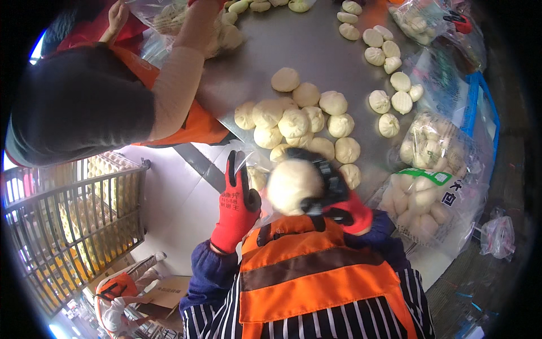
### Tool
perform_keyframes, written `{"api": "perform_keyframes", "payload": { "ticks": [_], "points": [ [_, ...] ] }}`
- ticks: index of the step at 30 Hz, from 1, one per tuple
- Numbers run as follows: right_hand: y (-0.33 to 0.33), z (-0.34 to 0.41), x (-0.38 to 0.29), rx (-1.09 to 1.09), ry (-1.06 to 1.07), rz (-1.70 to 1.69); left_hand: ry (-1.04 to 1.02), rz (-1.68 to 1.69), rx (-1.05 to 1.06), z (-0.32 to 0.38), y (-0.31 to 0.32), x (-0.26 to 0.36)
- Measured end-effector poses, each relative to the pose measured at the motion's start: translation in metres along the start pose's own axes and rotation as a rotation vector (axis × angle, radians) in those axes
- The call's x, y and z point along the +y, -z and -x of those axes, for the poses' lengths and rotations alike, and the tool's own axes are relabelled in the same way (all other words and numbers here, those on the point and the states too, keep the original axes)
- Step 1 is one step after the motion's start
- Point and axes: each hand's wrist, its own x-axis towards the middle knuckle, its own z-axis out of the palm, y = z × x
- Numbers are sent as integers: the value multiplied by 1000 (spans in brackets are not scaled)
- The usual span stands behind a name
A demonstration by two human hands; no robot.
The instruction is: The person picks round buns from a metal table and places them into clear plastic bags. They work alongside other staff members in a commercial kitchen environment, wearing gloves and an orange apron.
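My left hand [235,203], in a red and black work glove, pinches the edge of a clear plastic bag [258,159] between its fingers. A pale bun [256,178] shows behind the film, partly hidden by it. In my right hand [343,193], gloved alike, is a round bun [294,186], blurred and held close to my chest, just right of the bag. Beyond both hands a pile of pleated buns [293,123] lies on the metal table [258,48]. Some of them rest on top of others.
More buns [389,48] lie along the table's right side. Filled clear bags [419,203] stand at the right edge beside a blue crate [472,101]. A co-worker's arm [178,89] reaches over the table's left side. A metal rack [76,224] holds trays at left.
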Motion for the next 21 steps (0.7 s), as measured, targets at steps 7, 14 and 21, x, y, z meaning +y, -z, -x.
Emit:
{"api": "perform_keyframes", "payload": {
  "ticks": [7, 14, 21],
  "points": [
    [-50, -26, 44, -42, 136, 396, 33, 94, 83, 20, 6, -16],
    [-51, -6, 51, -101, 345, 877, 318, 303, 33, 21, 24, -20],
    [-11, -28, 21, 81, 291, 615, 427, 330, 82, 31, 39, -23]
  ]
}}
